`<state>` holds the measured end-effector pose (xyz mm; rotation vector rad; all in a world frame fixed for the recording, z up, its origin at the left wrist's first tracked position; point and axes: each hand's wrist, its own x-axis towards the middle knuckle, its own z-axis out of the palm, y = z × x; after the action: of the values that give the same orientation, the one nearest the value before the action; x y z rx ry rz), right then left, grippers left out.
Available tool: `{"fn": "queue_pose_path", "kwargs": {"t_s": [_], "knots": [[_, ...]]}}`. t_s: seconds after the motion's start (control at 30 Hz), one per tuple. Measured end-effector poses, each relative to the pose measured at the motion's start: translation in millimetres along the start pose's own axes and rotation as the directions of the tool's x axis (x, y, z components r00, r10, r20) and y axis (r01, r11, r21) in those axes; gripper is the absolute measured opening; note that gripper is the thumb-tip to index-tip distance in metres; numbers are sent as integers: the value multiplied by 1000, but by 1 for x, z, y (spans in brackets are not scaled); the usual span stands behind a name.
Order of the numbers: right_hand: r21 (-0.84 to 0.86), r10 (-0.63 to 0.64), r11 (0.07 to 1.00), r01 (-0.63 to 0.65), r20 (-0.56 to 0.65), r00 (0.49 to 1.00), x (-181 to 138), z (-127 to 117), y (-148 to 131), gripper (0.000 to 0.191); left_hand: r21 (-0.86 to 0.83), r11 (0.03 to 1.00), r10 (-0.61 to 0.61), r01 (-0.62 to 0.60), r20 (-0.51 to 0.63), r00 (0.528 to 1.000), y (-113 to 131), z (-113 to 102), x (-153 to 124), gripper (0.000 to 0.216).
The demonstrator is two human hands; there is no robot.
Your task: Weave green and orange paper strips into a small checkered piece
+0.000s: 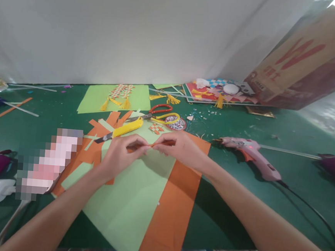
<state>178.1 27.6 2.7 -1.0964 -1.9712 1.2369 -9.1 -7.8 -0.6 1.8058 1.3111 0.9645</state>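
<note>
My left hand (126, 151) and my right hand (179, 147) meet above a light green paper sheet (128, 211). Both pinch a narrow orange paper strip (153, 144), most of it hidden behind the fingers. An orange paper sheet (175, 207) lies partly under the green one. Just beyond my hands is a small woven orange-and-green paper piece (156, 129). A yellow utility knife (126, 128) with its blade out rests on cut orange and green scraps (91, 150) by my left hand. Scissors (162, 118) with one red and one yellow handle lie behind.
On the right lies a pink glue gun (250, 153) with a glue stick and cord. A round dish of beads (175, 123) stands behind my right hand. Woven pieces with yellow tassels (125, 103) lie farther back. A paper bag (300, 54) stands back right; a blurred-out device (51, 162) lies left.
</note>
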Motion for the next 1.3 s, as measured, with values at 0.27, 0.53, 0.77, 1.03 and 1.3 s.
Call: {"fn": "queue_pose_path", "kwargs": {"t_s": [0.27, 0.53, 0.77, 1.03, 1.3], "knots": [[84, 30, 996, -26, -48, 998, 1, -3, 1, 14, -133, 990, -42, 37, -39, 998, 1, -1, 2, 13], [150, 79, 986, -75, -16, 997, 0, -4, -5, 18, -217, 973, -82, 76, -18, 996, 0, 0, 1, 13], [255, 120, 962, -102, -56, 991, 2, -6, -7, 26, -213, 975, -80, 69, -46, 996, 0, -2, 1, 11], [252, 155, 959, -133, -69, 986, 2, -6, -9, 22, -220, 974, -82, 54, -121, 989, -2, -2, 2, 13], [247, 139, 962, -118, -67, 988, 4, -7, -5, 21, -319, 944, -126, 84, -115, 985, -1, -1, 1, 13]]}}
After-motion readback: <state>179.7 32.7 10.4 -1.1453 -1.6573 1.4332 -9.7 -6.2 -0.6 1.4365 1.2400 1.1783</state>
